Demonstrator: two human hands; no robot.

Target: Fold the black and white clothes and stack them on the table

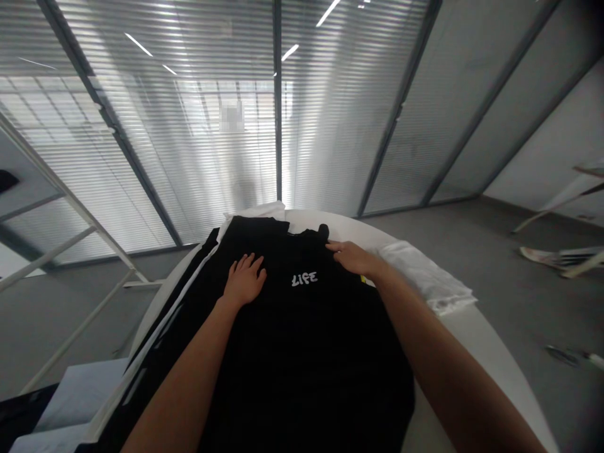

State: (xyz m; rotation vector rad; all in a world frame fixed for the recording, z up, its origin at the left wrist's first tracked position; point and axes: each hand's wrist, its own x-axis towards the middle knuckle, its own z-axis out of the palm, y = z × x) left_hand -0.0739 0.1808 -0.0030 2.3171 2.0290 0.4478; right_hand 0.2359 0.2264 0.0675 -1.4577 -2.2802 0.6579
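Note:
A black T-shirt (306, 352) with white lettering lies spread over the middle of a white rounded table (500, 365). My left hand (246, 280) rests flat on the shirt's left part, fingers spread. Near the collar on the right, my right hand (353, 257) is closed at the shirt's upper edge, with thumb and index finger on the cloth. A small dark bunched bit of cloth (323, 232) stands up just beyond those fingertips. Under my right wrist a small yellow patch shows. More black and white garments (174, 314) lie layered along the left side.
A folded white item (425, 277), maybe in clear plastic, lies at the table's right edge. To the left stands a white metal frame (89, 220), with pale sheets (85, 393) below it. Glass panels with blinds (226, 151) rise behind the table. Objects lie on the grey floor at right.

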